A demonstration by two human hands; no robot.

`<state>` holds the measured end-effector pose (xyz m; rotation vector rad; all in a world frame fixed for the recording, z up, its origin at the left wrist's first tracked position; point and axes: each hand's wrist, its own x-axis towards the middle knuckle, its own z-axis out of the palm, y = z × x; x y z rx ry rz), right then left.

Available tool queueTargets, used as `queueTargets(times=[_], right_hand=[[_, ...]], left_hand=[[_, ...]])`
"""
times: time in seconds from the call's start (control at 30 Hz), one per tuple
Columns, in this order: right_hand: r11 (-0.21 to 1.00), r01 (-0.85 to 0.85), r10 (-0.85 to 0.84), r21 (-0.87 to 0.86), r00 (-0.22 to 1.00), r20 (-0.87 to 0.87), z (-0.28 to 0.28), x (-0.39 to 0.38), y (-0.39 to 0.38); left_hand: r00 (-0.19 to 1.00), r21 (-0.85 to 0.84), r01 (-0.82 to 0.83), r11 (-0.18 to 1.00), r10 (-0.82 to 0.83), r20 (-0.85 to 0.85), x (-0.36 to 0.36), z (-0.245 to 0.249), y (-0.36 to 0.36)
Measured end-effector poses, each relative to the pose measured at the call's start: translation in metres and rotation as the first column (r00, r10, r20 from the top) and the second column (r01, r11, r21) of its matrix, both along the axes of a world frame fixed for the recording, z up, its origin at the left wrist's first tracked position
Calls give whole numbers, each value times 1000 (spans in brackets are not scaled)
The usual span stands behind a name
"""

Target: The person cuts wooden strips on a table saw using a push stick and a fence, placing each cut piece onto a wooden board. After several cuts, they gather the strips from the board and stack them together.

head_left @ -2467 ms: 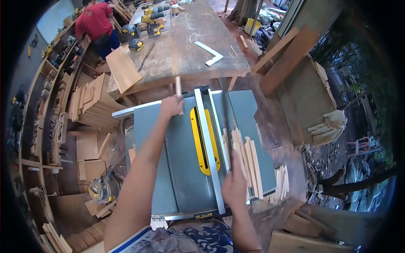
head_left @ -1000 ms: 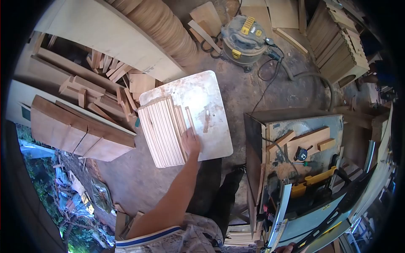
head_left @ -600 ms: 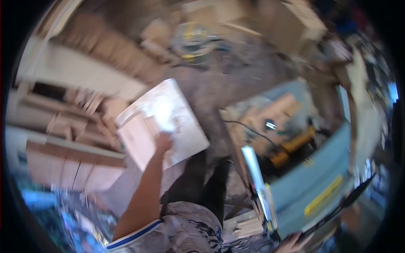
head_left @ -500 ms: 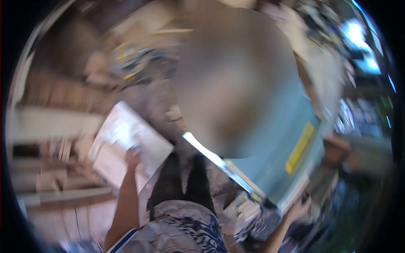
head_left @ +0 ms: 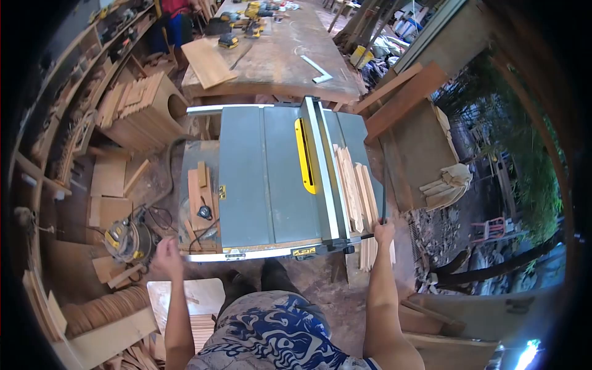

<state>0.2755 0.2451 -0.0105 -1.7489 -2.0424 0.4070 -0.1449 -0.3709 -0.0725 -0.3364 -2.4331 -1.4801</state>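
Note:
A table saw (head_left: 245,172) with a grey top stands before me in the head view. Its yellow blade insert (head_left: 302,151) lies beside the long metal fence (head_left: 328,179). At the saw's front right corner, my right hand (head_left: 384,232) is closed on a dark bar (head_left: 385,191) running along the right side. Several wood strips (head_left: 354,185) lie between the fence and that hand. My left hand (head_left: 166,259) hovers by the front left corner, fingers loosely bent, nothing visible in it. A tape measure (head_left: 204,212) and wood pieces (head_left: 196,191) lie on the left side shelf.
Behind the saw, a workbench (head_left: 290,61) holds power tools, a board (head_left: 208,61) and a square (head_left: 316,69). A circular machine (head_left: 131,240) sits on the floor at left, near a hose. A pale board (head_left: 209,293) lies low by my left leg. Another person stands far left.
My view has turned and steadied, bringing the saw in front of me. My left hand has come away from the pale board and up toward the saw's corner.

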Motion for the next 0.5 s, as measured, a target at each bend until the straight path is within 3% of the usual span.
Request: queueTargets(times=[0.1, 0.13, 0.17, 0.2, 0.23, 0.27, 0.33, 0.37, 0.5], right_hand=[[995, 69, -67, 77, 997, -38, 27, 6, -20], [996, 21, -9, 85, 989, -145, 44, 6, -39], [995, -26, 50, 98, 967, -249, 62, 6, -64], [995, -81, 94, 56, 942, -323, 80, 2, -91], [990, -141, 137, 18, 907, -399, 94, -5, -123], [989, -143, 114, -43, 906, -408, 105, -16, -159], [985, -136, 86, -108, 922, -378, 96, -30, -220], [985, -127, 81, -114, 935, -346, 86, -34, -246], [982, -138, 89, -130, 940, -328, 49, -45, -300]], left_hand=[[966, 67, 254, 965, -250, -66, 15, 54, 109], [948, 237, 310, 921, -319, -2, 37, 79, 150], [918, 228, 380, 897, -395, 24, 52, 81, 179], [877, 82, 480, 874, -480, -18, 72, 99, 204], [816, 149, 573, 806, -578, -16, 94, 100, 229], [759, 61, 649, 759, -638, -133, 119, 115, 246], [663, -102, 717, 689, -720, -207, 165, 124, 264], [659, -109, 717, 688, -721, -213, 178, 123, 267], [472, -256, 838, 482, -876, -103, 201, 98, 268]])
